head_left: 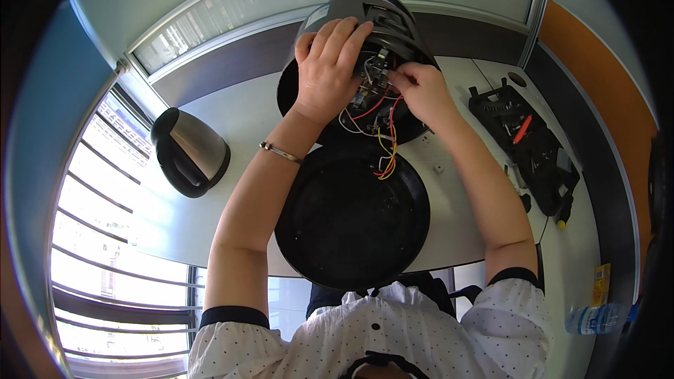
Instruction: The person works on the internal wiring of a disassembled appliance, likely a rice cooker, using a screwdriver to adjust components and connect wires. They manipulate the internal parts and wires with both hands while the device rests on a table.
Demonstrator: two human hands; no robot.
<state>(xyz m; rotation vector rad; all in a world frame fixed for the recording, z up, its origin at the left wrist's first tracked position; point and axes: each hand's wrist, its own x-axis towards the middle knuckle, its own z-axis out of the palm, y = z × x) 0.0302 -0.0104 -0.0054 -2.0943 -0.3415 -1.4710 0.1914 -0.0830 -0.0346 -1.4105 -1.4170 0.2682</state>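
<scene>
Slvr/blk kettle (201, 146), plstc btl (597, 318), yel pkt (601, 285)

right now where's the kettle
In the head view, the kettle is on the left part of the white table, between the window and the person's left forearm.

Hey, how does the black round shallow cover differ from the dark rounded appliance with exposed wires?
The black round shallow cover lies face up, while the dark rounded appliance has its opening facing the person. The cover looks mostly bare; the appliance shows parts and red, yellow and white wires. The left hand and right hand are at the appliance, not the cover. Both are dark and round.
</scene>
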